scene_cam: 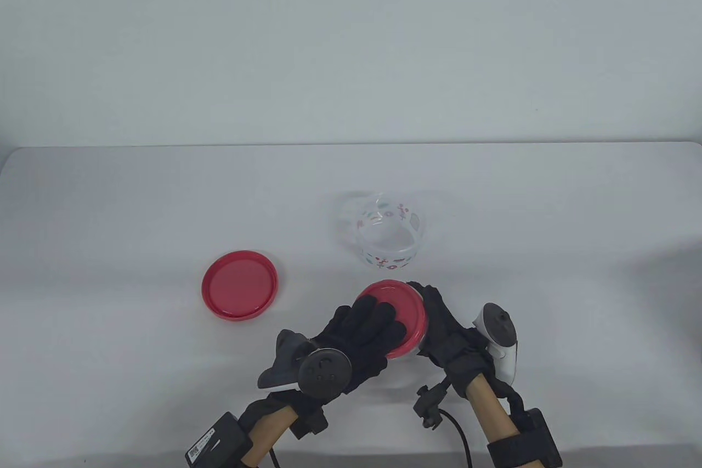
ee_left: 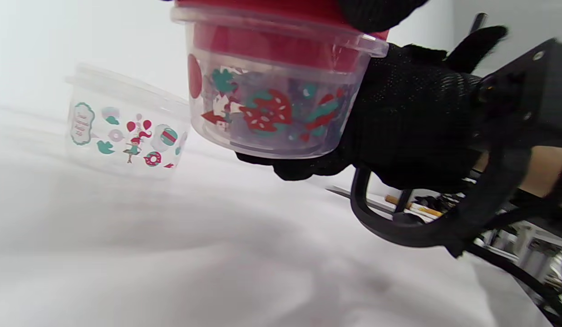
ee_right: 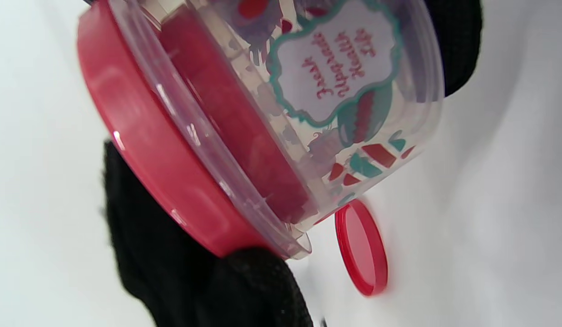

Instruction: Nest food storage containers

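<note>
A small clear printed container with a red lid [scene_cam: 400, 320] is held just above the table near its front. My right hand [scene_cam: 447, 331] grips its side and bottom; the tub shows in the left wrist view [ee_left: 272, 100] and the right wrist view [ee_right: 281, 118]. My left hand [scene_cam: 359, 336] rests its fingers on the red lid. A larger open clear printed container [scene_cam: 386, 237] stands on the table behind them, also in the left wrist view [ee_left: 122, 127]. A loose red lid [scene_cam: 239, 284] lies flat to the left, also in the right wrist view [ee_right: 360, 247].
The white table [scene_cam: 137, 204] runs to a far edge against a pale wall. Cables and wrist mounts [scene_cam: 439, 407] hang by the front edge.
</note>
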`<state>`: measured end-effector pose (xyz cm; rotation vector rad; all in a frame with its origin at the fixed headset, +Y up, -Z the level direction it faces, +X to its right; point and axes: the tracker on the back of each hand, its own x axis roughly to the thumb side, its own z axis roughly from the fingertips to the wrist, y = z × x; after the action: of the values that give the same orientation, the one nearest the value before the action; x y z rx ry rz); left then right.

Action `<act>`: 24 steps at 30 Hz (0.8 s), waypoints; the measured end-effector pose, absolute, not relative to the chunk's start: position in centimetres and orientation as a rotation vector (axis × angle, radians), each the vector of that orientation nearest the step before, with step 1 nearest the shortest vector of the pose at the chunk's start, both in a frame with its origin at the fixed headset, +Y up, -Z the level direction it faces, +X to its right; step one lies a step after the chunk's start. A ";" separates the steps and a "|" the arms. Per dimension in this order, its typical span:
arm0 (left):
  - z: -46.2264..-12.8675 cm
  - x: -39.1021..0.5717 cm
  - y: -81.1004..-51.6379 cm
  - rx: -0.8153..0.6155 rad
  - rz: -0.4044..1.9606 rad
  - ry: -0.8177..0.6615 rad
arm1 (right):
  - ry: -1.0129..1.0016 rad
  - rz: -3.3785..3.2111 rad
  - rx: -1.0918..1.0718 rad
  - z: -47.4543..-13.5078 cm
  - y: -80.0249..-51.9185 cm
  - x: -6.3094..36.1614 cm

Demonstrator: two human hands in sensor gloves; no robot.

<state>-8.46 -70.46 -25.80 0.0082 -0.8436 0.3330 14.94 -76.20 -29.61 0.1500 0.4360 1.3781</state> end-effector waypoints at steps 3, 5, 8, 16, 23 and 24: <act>-25.4 -8.0 -70.1 -0.022 0.362 -0.833 | 0.407 1.332 0.140 -29.6 -76.3 14.9; -25.2 -7.6 -70.0 -0.019 0.386 -0.799 | 0.370 1.354 0.115 -29.5 -76.5 14.7; -25.1 -7.1 -70.7 -0.075 0.630 -0.694 | 0.333 1.406 0.146 -29.3 -76.5 14.1; -25.3 -7.4 -71.4 -0.041 0.498 -0.729 | 0.300 1.441 0.177 -29.0 -76.2 13.8; -25.3 -7.8 -71.2 -0.079 0.389 -0.852 | 0.359 1.475 0.122 -29.2 -76.1 14.1; -25.3 -7.9 -71.1 -0.085 0.386 -0.856 | 0.364 1.475 0.113 -29.2 -76.2 14.1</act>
<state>-7.85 -71.12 -25.30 -0.0854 -0.8556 0.3858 14.09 -76.22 -29.15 0.1134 0.3642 1.4748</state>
